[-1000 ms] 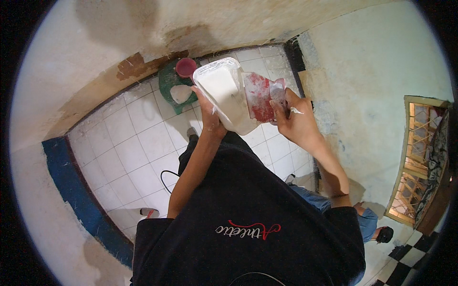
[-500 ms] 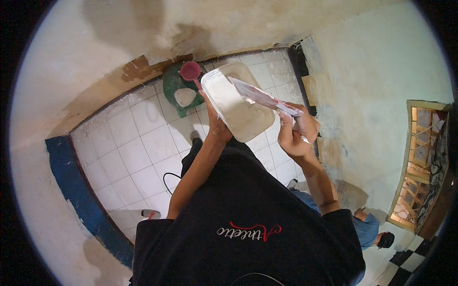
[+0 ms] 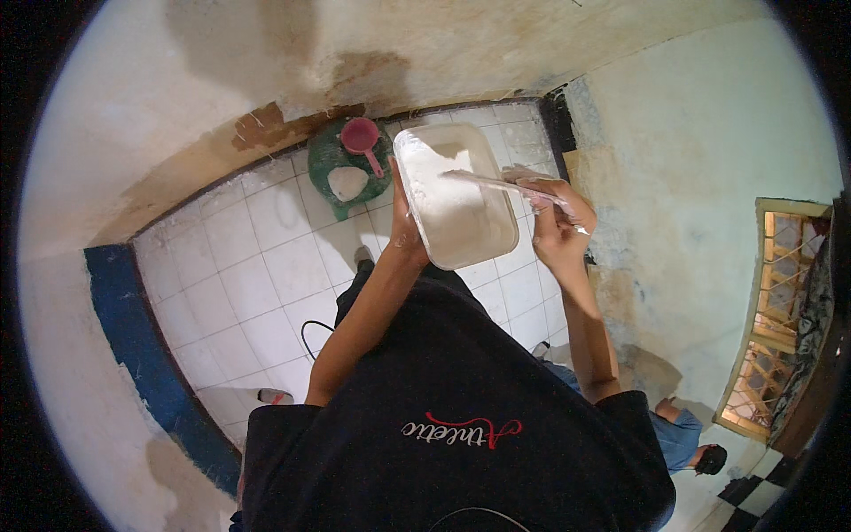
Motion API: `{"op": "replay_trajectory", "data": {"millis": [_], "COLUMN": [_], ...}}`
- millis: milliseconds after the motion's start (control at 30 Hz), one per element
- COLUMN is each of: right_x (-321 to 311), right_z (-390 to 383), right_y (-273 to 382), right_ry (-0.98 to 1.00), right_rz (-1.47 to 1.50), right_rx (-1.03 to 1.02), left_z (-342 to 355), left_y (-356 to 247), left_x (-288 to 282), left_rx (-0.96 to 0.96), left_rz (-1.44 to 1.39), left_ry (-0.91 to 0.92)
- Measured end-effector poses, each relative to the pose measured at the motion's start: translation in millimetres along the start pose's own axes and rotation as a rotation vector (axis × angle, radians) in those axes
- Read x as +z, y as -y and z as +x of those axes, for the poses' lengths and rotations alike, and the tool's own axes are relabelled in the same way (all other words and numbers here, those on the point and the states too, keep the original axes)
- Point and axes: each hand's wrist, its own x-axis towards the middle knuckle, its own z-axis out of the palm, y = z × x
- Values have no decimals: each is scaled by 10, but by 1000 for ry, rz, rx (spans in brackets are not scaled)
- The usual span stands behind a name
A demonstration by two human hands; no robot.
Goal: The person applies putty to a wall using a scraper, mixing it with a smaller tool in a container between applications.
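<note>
My left hand grips a clear plastic tub by its left side, holding it up in front of my body. White paste coats the tub's inside, thickest toward the left. In my right hand is a putty scraper, seen nearly edge-on and smeared with white. Its blade reaches over the right rim, with the tip above or touching the paste; I cannot tell which. White smears also mark the right hand's fingers.
A green plastic piece on the tiled floor bears a pink dipper and a white lump. Patchy walls stand ahead and right, with a barred window. Another person is at lower right. A black cable loops at left.
The tub has shifted slightly right and its inside faces up more. The scraper has turned to a flatter angle, its tip lower over the paste, and my right hand has tilted with it.
</note>
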Motion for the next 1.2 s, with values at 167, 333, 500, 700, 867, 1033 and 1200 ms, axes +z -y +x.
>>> {"op": "replay_trajectory", "data": {"millis": [167, 333, 500, 700, 867, 1033, 1200], "right_x": [-265, -477, -725, -932, -811, -338, -333], "right_z": [218, 216, 236, 342, 373, 811, 914], "right_y": [-6, 121, 155, 224, 397, 476, 502], "right_ry": [287, 381, 445, 423, 99, 276, 457], "right_rz": [-2, -14, -77, -37, -241, -309, -368], "right_rx": [-345, -373, -443, -439, -62, -42, 1], "left_z": [-13, -27, -67, -90, -222, -221, -240], "left_y": [-102, -195, -255, -250, -304, -240, -233], "left_x": [34, 118, -143, -148, 241, 313, 249], "left_rx": [-171, -146, -158, -101, -9, 1, -16], "left_rz": [-174, -361, -267, -200, -24, 72, 41], "left_ry": [62, 438, 156, 173, 86, 126, 47]}}
